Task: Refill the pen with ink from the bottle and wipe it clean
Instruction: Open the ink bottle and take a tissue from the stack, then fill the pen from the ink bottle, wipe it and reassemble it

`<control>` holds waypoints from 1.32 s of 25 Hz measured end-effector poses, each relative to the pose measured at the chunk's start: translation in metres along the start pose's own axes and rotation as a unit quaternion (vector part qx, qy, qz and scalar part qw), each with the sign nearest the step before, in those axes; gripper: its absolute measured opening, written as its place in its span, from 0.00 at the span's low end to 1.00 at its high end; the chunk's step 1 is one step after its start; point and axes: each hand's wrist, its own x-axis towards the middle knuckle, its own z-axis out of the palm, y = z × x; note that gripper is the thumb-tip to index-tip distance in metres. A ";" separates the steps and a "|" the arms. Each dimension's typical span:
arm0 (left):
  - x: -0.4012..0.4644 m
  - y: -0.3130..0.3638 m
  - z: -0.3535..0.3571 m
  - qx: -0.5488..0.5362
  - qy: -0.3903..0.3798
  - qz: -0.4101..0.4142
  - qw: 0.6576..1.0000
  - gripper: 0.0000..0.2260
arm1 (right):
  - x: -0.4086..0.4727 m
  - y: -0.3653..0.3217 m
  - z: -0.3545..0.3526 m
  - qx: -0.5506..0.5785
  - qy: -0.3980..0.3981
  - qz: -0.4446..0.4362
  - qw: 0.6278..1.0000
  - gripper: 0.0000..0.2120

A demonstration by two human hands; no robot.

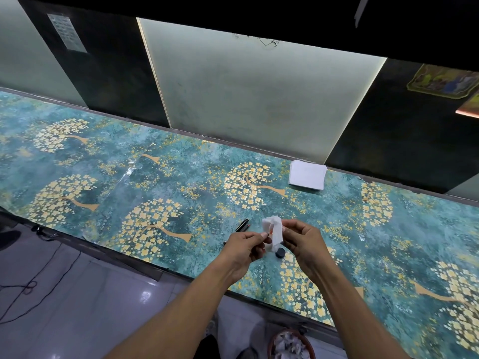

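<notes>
Above the floral desk (77, 156), both hands (242, 246) (302, 240) pinch a tissue (276, 231) around the pen part; wiping seems underway, reassembly likely next.

Bare forearms (181, 301), no sleeves, no rings.

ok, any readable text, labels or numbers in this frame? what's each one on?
None can be read.
Grey panel on the wall: a grid of marks, too small and blurred.
Stack of white paper: blank as far as it shows.
Black pen parts on the table: no marking legible.
Pictures on the right wall: no text legible.
</notes>
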 end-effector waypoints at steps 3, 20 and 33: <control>0.003 0.002 -0.003 0.030 -0.001 0.003 1.000 0.08 | 0.006 0.003 -0.002 -0.008 0.021 0.007 1.000 0.04; 0.030 0.005 -0.044 0.137 0.102 0.016 0.985 0.06 | 0.084 0.024 -0.027 -0.673 0.006 -0.073 0.736 0.20; 0.030 0.017 -0.069 0.183 0.158 0.032 0.970 0.01 | 0.043 0.028 0.042 -0.523 0.054 -0.242 0.816 0.08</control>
